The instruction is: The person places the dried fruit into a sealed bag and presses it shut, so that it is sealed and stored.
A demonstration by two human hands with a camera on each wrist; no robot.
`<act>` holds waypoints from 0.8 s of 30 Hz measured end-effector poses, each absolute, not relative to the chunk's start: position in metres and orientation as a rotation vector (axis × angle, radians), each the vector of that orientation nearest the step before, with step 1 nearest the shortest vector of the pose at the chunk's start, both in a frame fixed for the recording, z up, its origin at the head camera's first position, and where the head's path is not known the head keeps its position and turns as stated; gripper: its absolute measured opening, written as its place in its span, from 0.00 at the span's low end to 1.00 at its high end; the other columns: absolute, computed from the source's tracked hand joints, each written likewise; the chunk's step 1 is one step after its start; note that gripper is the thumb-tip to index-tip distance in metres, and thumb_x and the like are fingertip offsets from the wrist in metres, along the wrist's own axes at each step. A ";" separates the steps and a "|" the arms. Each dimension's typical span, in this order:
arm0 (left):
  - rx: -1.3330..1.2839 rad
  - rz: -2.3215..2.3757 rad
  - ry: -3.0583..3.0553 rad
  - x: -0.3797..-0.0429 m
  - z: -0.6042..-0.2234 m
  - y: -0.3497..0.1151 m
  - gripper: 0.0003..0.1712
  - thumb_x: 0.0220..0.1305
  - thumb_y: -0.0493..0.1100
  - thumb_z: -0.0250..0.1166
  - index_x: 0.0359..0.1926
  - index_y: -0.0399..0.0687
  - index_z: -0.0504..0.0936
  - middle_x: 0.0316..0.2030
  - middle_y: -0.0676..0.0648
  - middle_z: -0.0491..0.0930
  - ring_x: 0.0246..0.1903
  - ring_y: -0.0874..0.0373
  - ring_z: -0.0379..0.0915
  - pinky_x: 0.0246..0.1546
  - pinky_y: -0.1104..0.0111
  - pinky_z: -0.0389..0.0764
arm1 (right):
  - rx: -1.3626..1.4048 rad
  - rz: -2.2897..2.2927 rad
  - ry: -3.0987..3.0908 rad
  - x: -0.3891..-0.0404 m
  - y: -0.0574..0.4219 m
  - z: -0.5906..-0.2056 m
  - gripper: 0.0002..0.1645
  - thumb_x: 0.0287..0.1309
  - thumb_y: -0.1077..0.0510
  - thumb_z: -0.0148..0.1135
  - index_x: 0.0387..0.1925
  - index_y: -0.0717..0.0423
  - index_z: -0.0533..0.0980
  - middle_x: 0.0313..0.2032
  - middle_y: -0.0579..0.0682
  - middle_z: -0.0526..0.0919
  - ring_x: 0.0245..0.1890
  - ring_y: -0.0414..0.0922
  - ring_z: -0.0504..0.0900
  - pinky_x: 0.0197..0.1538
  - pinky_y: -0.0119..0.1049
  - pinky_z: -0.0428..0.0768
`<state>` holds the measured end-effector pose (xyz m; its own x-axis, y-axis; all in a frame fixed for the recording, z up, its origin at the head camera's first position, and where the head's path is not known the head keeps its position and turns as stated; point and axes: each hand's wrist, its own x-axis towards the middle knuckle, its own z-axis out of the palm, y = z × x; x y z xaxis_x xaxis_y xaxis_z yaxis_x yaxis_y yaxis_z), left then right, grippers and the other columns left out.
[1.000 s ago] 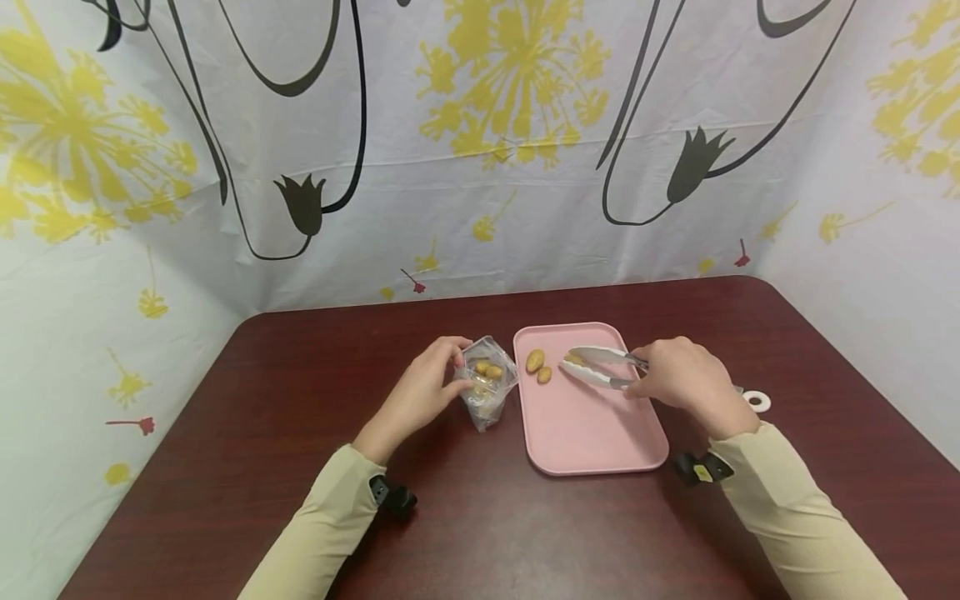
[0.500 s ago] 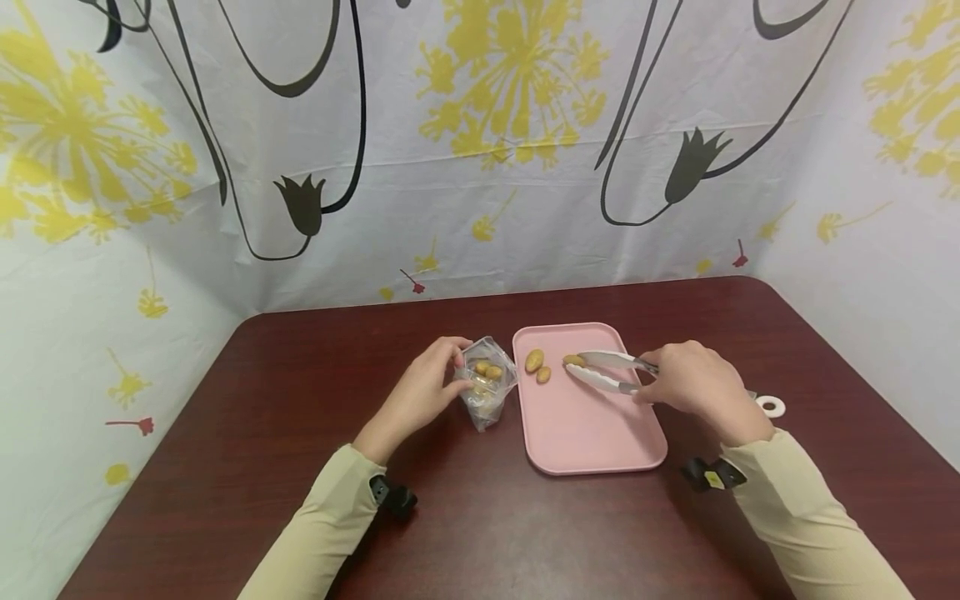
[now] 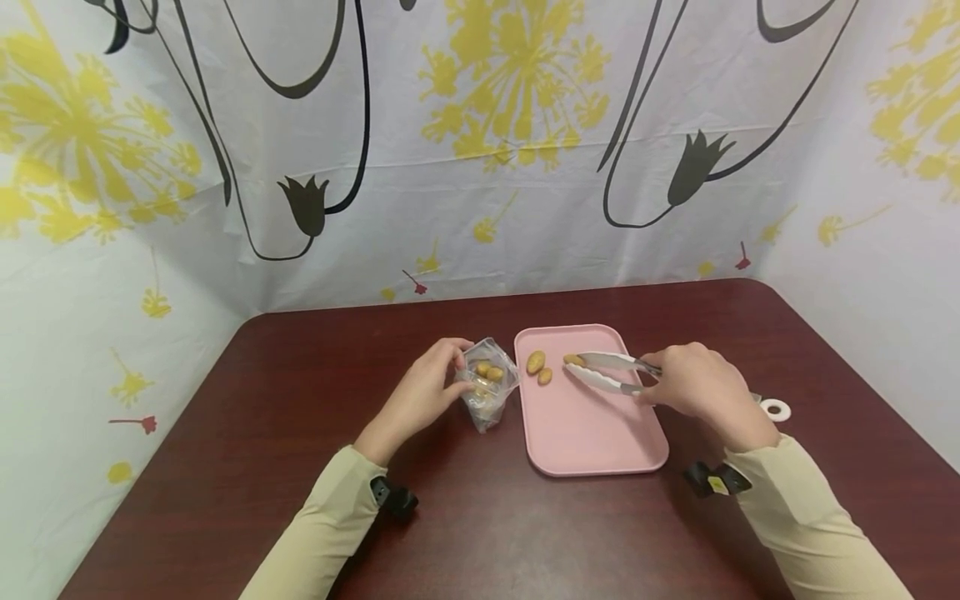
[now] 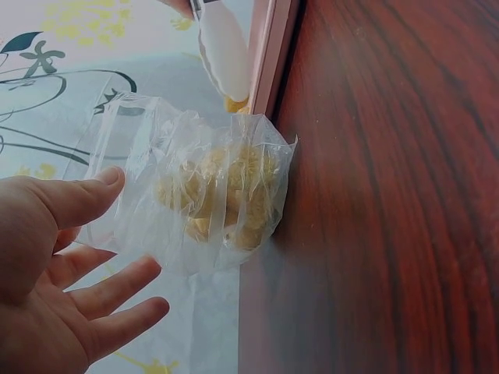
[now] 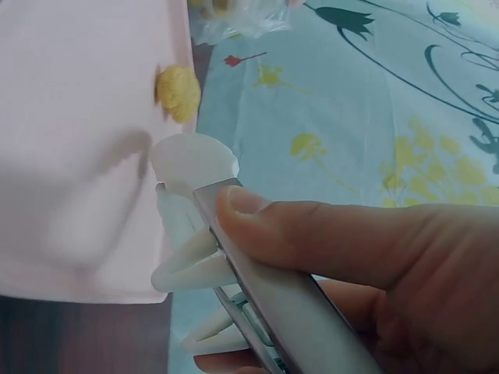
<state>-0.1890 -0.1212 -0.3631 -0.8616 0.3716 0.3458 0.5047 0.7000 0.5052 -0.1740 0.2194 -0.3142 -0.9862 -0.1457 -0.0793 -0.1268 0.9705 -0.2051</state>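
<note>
My left hand (image 3: 423,392) holds the side of a clear plastic bag (image 4: 125,148), its thumb and fingers at the bag's open mouth. Several yellow-brown oval pieces (image 4: 242,175) show through the plastic. Over a pink tray (image 3: 592,433), my right hand (image 3: 697,379) grips metal tongs (image 3: 611,361) with white tips. The tong tips point left and stand parted, right at an oval piece (image 3: 573,360) near the tray's far side. Two more pieces lie at the tray's far left, a larger one (image 3: 536,362) and a smaller one (image 3: 545,377).
The dark red wooden table (image 3: 247,467) carries everything, and the bag stands just left of the tray. A white ring-shaped end (image 3: 776,410) shows beyond the right hand. Behind the table hangs a white flower-patterned sheet (image 3: 480,192).
My right hand and the tongs have shifted a little to the right, so more of the oval piece at their tips shows. The left hand and bag have stayed in place.
</note>
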 end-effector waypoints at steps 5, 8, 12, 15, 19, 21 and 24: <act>-0.692 -0.908 -2.700 -0.189 -0.363 -0.121 0.18 0.54 0.37 0.72 0.33 0.46 0.67 0.57 0.47 0.75 0.45 0.51 0.74 0.42 0.63 0.77 | -0.290 -0.301 3.078 -0.168 0.215 -0.306 0.31 0.41 0.44 0.73 0.48 0.52 0.81 0.32 0.51 0.84 0.34 0.54 0.80 0.31 0.52 0.75; -0.689 -0.918 -2.702 -0.189 -0.362 -0.120 0.18 0.54 0.37 0.71 0.33 0.46 0.67 0.57 0.47 0.75 0.44 0.50 0.74 0.42 0.63 0.77 | -0.334 -0.311 3.106 -0.164 0.209 -0.299 0.32 0.40 0.44 0.73 0.50 0.52 0.81 0.34 0.52 0.85 0.36 0.56 0.81 0.33 0.53 0.76; -0.690 -0.916 -2.700 -0.190 -0.362 -0.120 0.18 0.54 0.37 0.71 0.33 0.46 0.67 0.57 0.47 0.75 0.43 0.51 0.74 0.43 0.63 0.77 | -0.383 -0.326 3.114 -0.159 0.200 -0.289 0.34 0.40 0.44 0.74 0.51 0.54 0.80 0.35 0.52 0.86 0.36 0.54 0.82 0.35 0.53 0.76; -0.693 -0.908 -2.698 -0.190 -0.363 -0.120 0.18 0.54 0.37 0.72 0.33 0.46 0.67 0.57 0.47 0.75 0.43 0.52 0.74 0.43 0.63 0.77 | -0.420 -0.338 3.111 -0.156 0.194 -0.283 0.35 0.40 0.45 0.74 0.52 0.54 0.80 0.33 0.51 0.85 0.33 0.51 0.81 0.33 0.50 0.76; -0.701 -0.919 -2.696 -0.190 -0.362 -0.120 0.17 0.54 0.37 0.71 0.32 0.46 0.67 0.57 0.47 0.75 0.43 0.49 0.75 0.43 0.63 0.77 | -0.467 -0.342 3.119 -0.153 0.185 -0.276 0.30 0.40 0.45 0.74 0.48 0.51 0.81 0.31 0.48 0.84 0.29 0.47 0.79 0.31 0.47 0.75; -0.701 -0.929 -2.699 -0.191 -0.362 -0.120 0.17 0.54 0.37 0.71 0.32 0.45 0.67 0.57 0.46 0.75 0.44 0.47 0.75 0.43 0.62 0.77 | -0.496 -0.341 3.124 -0.152 0.180 -0.273 0.26 0.40 0.46 0.74 0.45 0.48 0.82 0.29 0.46 0.83 0.27 0.46 0.77 0.29 0.46 0.74; -0.702 -0.929 -2.705 -0.191 -0.362 -0.120 0.17 0.54 0.37 0.71 0.33 0.45 0.67 0.57 0.46 0.75 0.44 0.47 0.75 0.42 0.62 0.76 | -0.542 -0.339 3.123 -0.150 0.172 -0.270 0.21 0.40 0.49 0.74 0.41 0.45 0.82 0.26 0.42 0.80 0.25 0.44 0.75 0.28 0.43 0.72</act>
<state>-0.1906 -0.1196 -0.3617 -0.8683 0.3720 0.3281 0.4951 0.6903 0.5276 -0.1500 0.1723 -0.2701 -0.9412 -0.3279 0.0813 -0.3377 0.9196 -0.2006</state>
